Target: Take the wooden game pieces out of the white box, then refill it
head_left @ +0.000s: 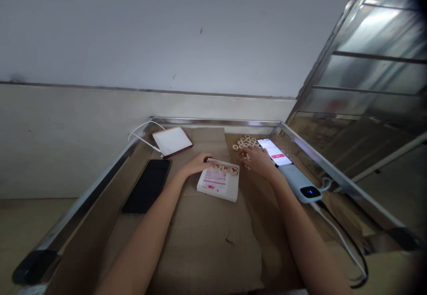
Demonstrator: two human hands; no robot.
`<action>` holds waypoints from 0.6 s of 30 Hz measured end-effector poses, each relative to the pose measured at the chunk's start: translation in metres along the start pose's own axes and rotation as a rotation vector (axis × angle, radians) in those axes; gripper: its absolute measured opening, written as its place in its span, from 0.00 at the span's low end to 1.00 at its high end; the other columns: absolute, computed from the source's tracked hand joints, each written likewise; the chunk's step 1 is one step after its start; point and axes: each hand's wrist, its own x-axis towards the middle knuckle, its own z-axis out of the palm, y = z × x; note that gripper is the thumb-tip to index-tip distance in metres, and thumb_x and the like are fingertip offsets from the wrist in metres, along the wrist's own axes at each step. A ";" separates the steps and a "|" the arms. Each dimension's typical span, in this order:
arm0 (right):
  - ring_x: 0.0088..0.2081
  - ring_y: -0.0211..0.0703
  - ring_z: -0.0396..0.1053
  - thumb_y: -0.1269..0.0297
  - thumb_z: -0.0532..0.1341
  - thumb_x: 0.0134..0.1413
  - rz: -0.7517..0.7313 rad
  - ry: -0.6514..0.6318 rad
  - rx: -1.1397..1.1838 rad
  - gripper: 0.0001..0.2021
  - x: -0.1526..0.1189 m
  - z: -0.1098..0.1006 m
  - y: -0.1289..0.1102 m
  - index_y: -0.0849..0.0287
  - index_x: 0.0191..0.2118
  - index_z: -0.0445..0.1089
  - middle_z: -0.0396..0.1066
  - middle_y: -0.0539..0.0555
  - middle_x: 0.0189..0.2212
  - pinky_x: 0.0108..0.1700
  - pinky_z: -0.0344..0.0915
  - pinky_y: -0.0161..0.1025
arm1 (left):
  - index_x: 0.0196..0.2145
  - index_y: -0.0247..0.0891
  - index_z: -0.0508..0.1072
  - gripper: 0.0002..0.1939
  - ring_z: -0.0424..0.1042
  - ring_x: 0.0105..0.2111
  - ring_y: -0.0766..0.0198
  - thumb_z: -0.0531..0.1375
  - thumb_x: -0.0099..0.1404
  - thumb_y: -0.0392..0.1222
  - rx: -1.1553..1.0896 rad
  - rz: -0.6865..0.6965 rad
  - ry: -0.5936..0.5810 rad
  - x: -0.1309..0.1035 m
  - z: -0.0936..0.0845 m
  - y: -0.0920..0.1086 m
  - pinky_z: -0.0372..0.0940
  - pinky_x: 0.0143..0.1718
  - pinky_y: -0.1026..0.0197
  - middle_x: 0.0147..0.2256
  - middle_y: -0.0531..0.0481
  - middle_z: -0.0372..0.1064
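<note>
A small white box (218, 187) with pink markings lies on the cardboard, and a row of several round pieces (226, 168) with red characters rests along its far edge. My left hand (199, 163) touches the box's far left corner, its fingertips beside the row; whether it grips the box is unclear. To the right of the box, my right hand (256, 159) reaches over loose round pieces (247, 141), with a few at its fingertips. Its fingers are bent and partly blurred, so a hold on any piece cannot be made out.
A lit phone (275, 151) and a pale blue power bank (298, 183) with cables lie right of my right hand. A dark phone (147, 186) and a white-topped box (172, 141) lie at the left. A metal rail (213, 121) borders the far edge.
</note>
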 end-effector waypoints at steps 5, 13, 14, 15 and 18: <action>0.49 0.54 0.60 0.61 0.53 0.56 0.078 0.030 -0.118 0.12 0.002 0.009 0.012 0.55 0.44 0.69 0.67 0.59 0.46 0.45 0.54 0.48 | 0.35 0.36 0.74 0.14 0.70 0.38 0.61 0.55 0.59 0.48 -0.036 -0.041 0.033 0.002 -0.002 -0.004 0.63 0.41 0.61 0.36 0.47 0.74; 0.46 0.51 0.64 0.62 0.54 0.54 0.090 -0.027 -0.106 0.12 0.002 0.009 0.005 0.56 0.39 0.73 0.70 0.58 0.42 0.45 0.53 0.47 | 0.33 0.36 0.75 0.14 0.70 0.35 0.61 0.56 0.57 0.49 -0.109 -0.081 0.065 0.001 -0.005 -0.006 0.63 0.38 0.62 0.34 0.48 0.74; 0.45 0.51 0.65 0.63 0.54 0.55 0.090 -0.030 -0.108 0.12 0.002 0.008 0.004 0.57 0.39 0.73 0.70 0.59 0.42 0.45 0.54 0.46 | 0.33 0.36 0.75 0.14 0.70 0.35 0.61 0.57 0.57 0.49 -0.111 -0.085 0.081 0.002 -0.005 -0.006 0.63 0.38 0.62 0.34 0.47 0.74; 0.45 0.51 0.65 0.63 0.54 0.55 0.088 -0.034 -0.105 0.11 0.002 0.008 0.004 0.57 0.38 0.73 0.71 0.59 0.41 0.45 0.54 0.45 | 0.33 0.36 0.75 0.14 0.70 0.35 0.61 0.57 0.57 0.49 -0.114 -0.090 0.098 0.002 -0.004 -0.007 0.63 0.38 0.62 0.34 0.47 0.74; 0.44 0.49 0.66 0.63 0.55 0.54 0.083 -0.016 -0.061 0.10 0.003 0.004 0.004 0.56 0.37 0.73 0.72 0.57 0.40 0.44 0.54 0.43 | 0.32 0.35 0.75 0.14 0.70 0.34 0.62 0.58 0.56 0.49 -0.127 -0.105 0.140 0.003 -0.005 -0.008 0.63 0.37 0.62 0.32 0.47 0.74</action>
